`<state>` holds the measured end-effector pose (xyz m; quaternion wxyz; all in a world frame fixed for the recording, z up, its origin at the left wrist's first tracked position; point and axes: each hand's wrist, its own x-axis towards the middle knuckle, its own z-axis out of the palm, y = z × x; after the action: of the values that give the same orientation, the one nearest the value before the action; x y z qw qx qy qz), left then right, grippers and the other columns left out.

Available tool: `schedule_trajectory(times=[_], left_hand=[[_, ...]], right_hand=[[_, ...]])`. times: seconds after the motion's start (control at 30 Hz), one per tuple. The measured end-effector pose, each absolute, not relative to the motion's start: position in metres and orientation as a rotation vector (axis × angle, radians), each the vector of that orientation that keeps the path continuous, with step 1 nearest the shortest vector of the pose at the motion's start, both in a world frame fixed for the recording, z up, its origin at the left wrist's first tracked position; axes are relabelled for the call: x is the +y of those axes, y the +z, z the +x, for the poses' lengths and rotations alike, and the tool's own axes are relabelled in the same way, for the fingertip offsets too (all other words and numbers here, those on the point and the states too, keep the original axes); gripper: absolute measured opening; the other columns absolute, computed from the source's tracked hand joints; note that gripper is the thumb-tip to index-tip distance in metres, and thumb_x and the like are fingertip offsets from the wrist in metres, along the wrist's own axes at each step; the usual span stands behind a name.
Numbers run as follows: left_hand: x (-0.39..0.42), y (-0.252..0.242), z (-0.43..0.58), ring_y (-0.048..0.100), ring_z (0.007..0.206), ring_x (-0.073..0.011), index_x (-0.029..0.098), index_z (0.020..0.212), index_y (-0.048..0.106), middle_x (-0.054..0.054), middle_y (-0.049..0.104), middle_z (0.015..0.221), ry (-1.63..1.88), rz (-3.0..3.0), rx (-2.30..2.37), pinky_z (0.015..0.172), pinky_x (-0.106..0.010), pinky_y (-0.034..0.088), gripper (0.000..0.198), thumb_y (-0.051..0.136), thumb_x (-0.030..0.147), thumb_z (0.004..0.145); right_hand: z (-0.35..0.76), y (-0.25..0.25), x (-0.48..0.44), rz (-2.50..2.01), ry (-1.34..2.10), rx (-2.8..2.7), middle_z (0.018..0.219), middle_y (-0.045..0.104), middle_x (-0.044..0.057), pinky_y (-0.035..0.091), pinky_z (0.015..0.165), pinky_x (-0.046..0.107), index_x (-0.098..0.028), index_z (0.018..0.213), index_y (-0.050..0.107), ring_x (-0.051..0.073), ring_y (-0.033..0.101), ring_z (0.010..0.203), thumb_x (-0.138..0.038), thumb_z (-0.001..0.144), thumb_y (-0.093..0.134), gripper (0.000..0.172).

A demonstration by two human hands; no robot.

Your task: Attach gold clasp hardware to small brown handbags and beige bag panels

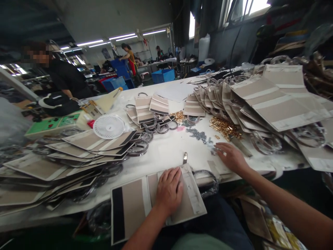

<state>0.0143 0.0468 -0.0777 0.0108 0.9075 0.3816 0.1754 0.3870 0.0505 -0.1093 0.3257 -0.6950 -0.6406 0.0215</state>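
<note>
My left hand (169,190) lies flat, fingers stretched out, on a beige bag panel (132,208) with white strips and a black band. This panel rests at the table's front edge; a plastic-wrapped handle loop (208,182) sticks out at its right. My right hand (232,158) reaches over the table with fingers extended, tips at a few small grey metal plates (211,147). Whether a plate is between the fingertips is hard to see. More such plates (197,134) lie scattered just beyond, beside a heap of gold-coloured metal pieces (225,128). A small metal tool (185,158) lies above the panel.
Overlapping bag panels (85,149) with wrapped handles pile up at left, with a white fan (109,126) behind. Another large pile of panels (275,100) stands at right. A smaller stack (144,109) sits at the back. A person (65,78) works at far left.
</note>
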Motion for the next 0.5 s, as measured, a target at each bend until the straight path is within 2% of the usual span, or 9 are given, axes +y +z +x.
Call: schedule_trajectory(times=[0.17,0.37,0.5], left_hand=[[0.045,-0.082,0.013,0.051,0.137,-0.0278,0.017,0.148,0.054,-0.007,0.059,0.151,0.604,2.761,1.17,0.12,-0.05,0.042,0.049,0.053,0.023,0.099],[0.044,-0.084,0.012,0.053,0.137,-0.0292,0.019,0.147,0.057,-0.007,0.06,0.15,0.642,2.731,1.19,0.121,-0.052,0.041,0.049,0.055,0.025,0.098],[0.043,-0.084,0.011,0.053,0.137,-0.0294,0.019,0.146,0.058,-0.007,0.06,0.15,0.654,2.74,1.191,0.12,-0.052,0.042,0.049,0.055,0.024,0.098]], right_hand=[[0.394,-0.115,0.04,-1.866,0.071,-1.584,0.116,0.076,0.01,0.054,0.102,0.042,-0.023,0.103,0.08,0.029,0.07,0.108,-0.039,0.095,0.052,0.033],[0.4,-0.115,0.054,-1.941,0.076,-1.546,0.109,0.077,0.011,0.054,0.097,0.039,-0.019,0.102,0.081,0.029,0.071,0.104,-0.041,0.091,0.054,0.036],[0.401,-0.106,0.067,-1.96,0.134,-1.623,0.105,0.078,0.009,0.055,0.092,0.037,-0.022,0.104,0.083,0.028,0.071,0.101,-0.042,0.089,0.06,0.034]])
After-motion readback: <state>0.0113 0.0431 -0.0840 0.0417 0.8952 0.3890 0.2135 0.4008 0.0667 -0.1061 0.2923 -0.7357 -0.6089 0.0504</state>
